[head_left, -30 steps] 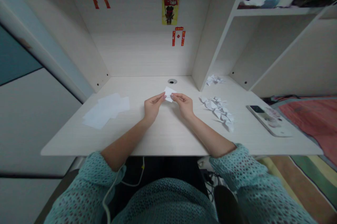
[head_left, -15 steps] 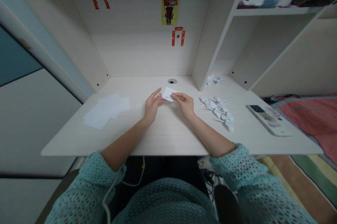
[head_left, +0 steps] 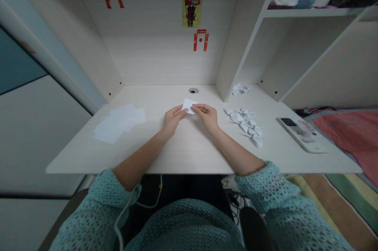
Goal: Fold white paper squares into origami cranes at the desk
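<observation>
Between my hands is a small folded piece of white paper, roughly square, held just above the desk near its middle. My left hand pinches its left lower edge between thumb and fingers. On the opposite side, my right hand grips the right edge with thumb and index finger. Flat white paper sheets lie overlapping to the left of my left hand. Several folded white paper pieces are heaped right of my right hand, and a smaller group of folded pieces sits farther back by the upright panel.
The pale wooden desk has a round cable hole near its back wall. A white phone-like device lies at the right. An upright panel divides the desk's back, and a shelf holds bags above.
My left fingers, stretched out before, have closed onto the left edge of the folded paper. My right hand keeps its grip, almost in the same place.
</observation>
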